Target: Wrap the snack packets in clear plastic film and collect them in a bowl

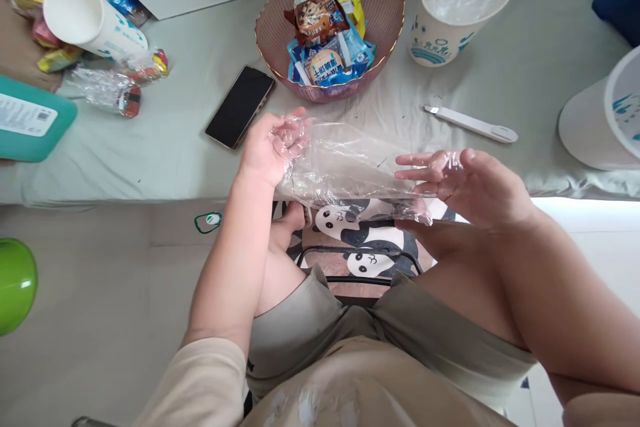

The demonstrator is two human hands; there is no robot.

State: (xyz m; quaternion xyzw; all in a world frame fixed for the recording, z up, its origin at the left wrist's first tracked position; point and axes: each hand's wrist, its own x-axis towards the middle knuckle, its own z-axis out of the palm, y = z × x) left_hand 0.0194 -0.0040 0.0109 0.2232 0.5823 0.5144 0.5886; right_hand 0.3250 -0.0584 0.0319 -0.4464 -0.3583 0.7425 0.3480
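A thin sheet of clear plastic film (345,160) is spread between my two hands, above the front edge of the cloth-covered surface. My left hand (273,147) holds its left end, with the film bunched about the curled fingers. At the other end, my right hand (483,183) has film gathered over its fingers, which point left. The film's lower edge hangs crumpled over my lap. Whether it is a flat sheet or a bag, I cannot tell. Just beyond my left hand lies a black phone (240,107). Behind my right hand rests a white-handled tool with a small metal tip (473,123).
A pink glass bowl (267,33) holds wrapped snacks. Paper cups stand at the upper right (435,40) and right edge (583,120); another cup (107,27) leans among wrapped sweets. A teal container (55,117) lies left. A green rounded object (17,287) is on the floor.
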